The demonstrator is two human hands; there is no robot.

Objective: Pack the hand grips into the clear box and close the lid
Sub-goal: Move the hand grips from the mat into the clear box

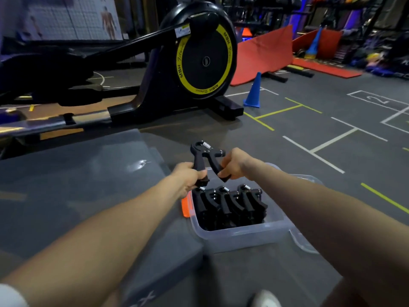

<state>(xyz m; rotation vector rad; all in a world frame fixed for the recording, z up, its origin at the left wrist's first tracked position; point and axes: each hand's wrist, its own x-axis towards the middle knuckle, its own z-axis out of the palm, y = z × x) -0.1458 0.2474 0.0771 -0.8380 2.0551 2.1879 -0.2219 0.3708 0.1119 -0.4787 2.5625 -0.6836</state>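
Both hands, left hand (188, 178) and right hand (234, 165), hold 1 hand grip (207, 157) above the clear box (241, 234). Roughly 3 grips (230, 203) packed already. Next: lower it into the far gap, then lid.

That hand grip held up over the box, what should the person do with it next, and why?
Probably lower the hand grip into the clear box. The left hand and right hand each hold one handle just above the box, where other grips already stand in a row and the lid is still off.
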